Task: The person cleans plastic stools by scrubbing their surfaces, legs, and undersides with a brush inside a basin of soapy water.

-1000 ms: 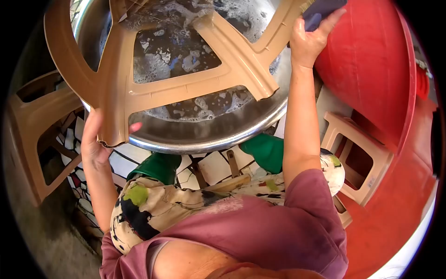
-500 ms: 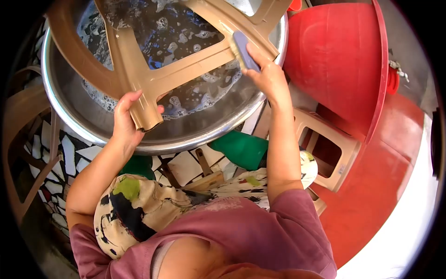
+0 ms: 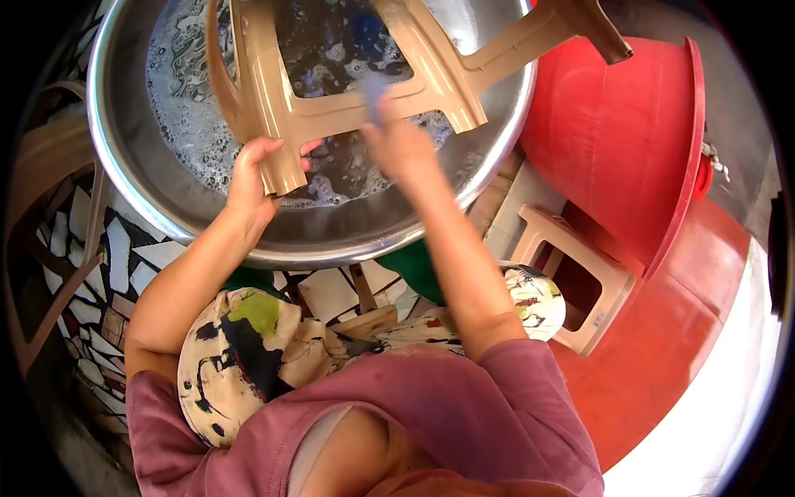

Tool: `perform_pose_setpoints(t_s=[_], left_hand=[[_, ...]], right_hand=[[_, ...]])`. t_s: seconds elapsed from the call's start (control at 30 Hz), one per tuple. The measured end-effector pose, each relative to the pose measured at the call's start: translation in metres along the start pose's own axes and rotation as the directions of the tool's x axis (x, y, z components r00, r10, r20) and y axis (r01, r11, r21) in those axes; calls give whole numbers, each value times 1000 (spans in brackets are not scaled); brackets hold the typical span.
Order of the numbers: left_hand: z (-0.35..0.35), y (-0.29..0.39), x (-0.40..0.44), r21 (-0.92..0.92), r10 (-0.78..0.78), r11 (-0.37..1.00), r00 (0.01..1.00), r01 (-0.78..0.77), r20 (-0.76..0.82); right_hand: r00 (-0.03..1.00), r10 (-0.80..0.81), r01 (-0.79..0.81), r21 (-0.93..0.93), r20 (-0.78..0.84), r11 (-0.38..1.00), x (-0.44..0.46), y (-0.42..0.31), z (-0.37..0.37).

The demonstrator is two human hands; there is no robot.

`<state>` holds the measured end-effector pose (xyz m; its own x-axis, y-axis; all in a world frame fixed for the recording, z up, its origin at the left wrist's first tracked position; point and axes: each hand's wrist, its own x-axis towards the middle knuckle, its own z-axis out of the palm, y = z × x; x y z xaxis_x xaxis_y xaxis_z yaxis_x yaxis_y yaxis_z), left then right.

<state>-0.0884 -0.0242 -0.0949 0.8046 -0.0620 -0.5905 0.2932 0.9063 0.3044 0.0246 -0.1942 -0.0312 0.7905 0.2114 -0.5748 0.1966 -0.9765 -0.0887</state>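
Observation:
A tan plastic stool [image 3: 327, 116] is held tilted over a wide metal basin [image 3: 348, 251] of soapy water [image 3: 186, 124]. My left hand [image 3: 251, 178] is closed around the end of one of its legs, thumb on top and fingertips showing past the far edge. In my right hand [image 3: 403, 153] is a scrub brush [image 3: 375, 95] with a blue-purple back, blurred by motion. The brush is at the crossbar between two legs; its bristles are hidden. Foam floats on the dark water below the stool.
To the right, a large red tub [image 3: 613, 141] lies tipped beside the basin. Another tan stool [image 3: 600, 315] rests below it on the floor. Brown plastic frames [image 3: 50, 161] stand at the left on mosaic tiles [image 3: 120, 269]. A green boot [image 3: 411, 269] shows under the basin's edge.
The stool has turned and shifted, bringing another leg into view at upper right. My right hand with the brush has moved left along the crossbar. My left hand keeps its hold.

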Motion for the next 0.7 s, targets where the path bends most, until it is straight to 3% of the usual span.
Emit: perform_pose_setpoints(t_s=[0.07, 0.13, 0.17, 0.2, 0.23, 0.3, 0.37, 0.4, 0.43, 0.47, 0.5, 0.57, 0.6, 0.7], left_hand=[[1, -3, 0, 19, -11, 1000, 1000, 11, -29], [-1, 0, 1, 54, -63, 995, 965, 79, -254], [-5, 2, 1, 64, -76, 993, 965, 95, -252], [-9, 5, 1, 16, -41, 999, 993, 43, -114], [-12, 8, 3, -42, 14, 999, 1000, -13, 22], [-11, 9, 1, -63, 17, 998, 999, -14, 48], [-2, 8, -1, -17, 39, 999, 999, -39, 11], [-3, 4, 2, -18, 33, 999, 999, -33, 19], [-9, -3, 9, 17, 35, 999, 990, -33, -134], [-14, -5, 13, 51, 44, 998, 957, -30, -288], [-17, 1, 11, 84, 48, 996, 971, -29, -233], [-17, 8, 8, -32, 17, 999, 1000, -18, -24], [-18, 8, 9, -28, 23, 999, 1000, -24, -19], [-15, 7, 8, -94, 16, 996, 999, -11, 49]], right_hand=[[984, -176, 172, 80, 38, 982, -26, -42, 24], [952, -303, 304, 183, -31, 935, -30, -45, 35], [982, -177, 171, 94, 66, 981, -17, -31, 24], [985, -173, 173, 25, 15, 985, 2, 10, 27], [995, -11, 20, 82, -99, 996, 13, 41, 15], [966, 163, -95, 310, -203, 946, 14, 52, -8], [999, 46, -47, 33, 10, 998, 12, 43, 8], [992, -100, 102, 33, -74, 994, -1, 12, 31], [957, -243, 247, 9, -156, 969, -15, -20, 55], [945, -304, 317, 119, -120, 941, -17, -27, 60], [928, -363, 372, 232, -83, 899, -19, -35, 64], [997, -80, 83, 147, -23, 986, 5, 16, 36], [999, 45, -42, 102, -22, 994, 16, 49, 17], [978, 171, -173, -1, -120, 985, 22, 68, -1]])
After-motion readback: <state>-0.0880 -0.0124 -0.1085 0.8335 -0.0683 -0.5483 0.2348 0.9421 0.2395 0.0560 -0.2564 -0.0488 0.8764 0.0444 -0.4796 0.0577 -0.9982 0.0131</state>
